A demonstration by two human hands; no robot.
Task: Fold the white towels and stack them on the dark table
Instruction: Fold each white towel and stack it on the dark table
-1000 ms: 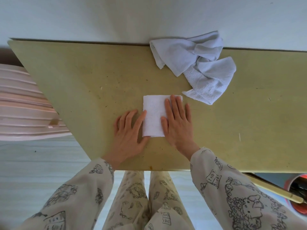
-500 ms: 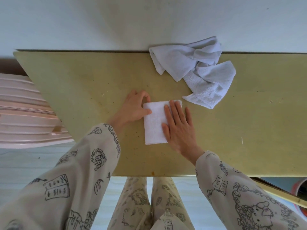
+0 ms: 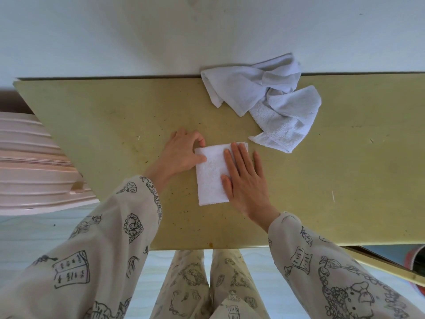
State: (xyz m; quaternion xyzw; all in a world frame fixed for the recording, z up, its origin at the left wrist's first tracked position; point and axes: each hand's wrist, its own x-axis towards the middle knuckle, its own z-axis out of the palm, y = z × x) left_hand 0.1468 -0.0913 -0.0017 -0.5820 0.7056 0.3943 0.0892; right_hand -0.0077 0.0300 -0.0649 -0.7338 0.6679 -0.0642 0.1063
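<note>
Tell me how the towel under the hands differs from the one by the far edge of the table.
The folded towel lies as a flat, neat rectangle; the crumpled towel sprawls in loose bunches.
The folded towel is handled: the left hand pinches its far left corner, and the right hand lies flat on it. The crumpled towel lies untouched.
The folded towel covers less of the table; the crumpled towel spreads wider.
Both are white terry.

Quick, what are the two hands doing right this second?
Left hand: pinching the far left corner of the folded towel.
Right hand: open, fingers straight, pressing flat on the folded towel.
</note>
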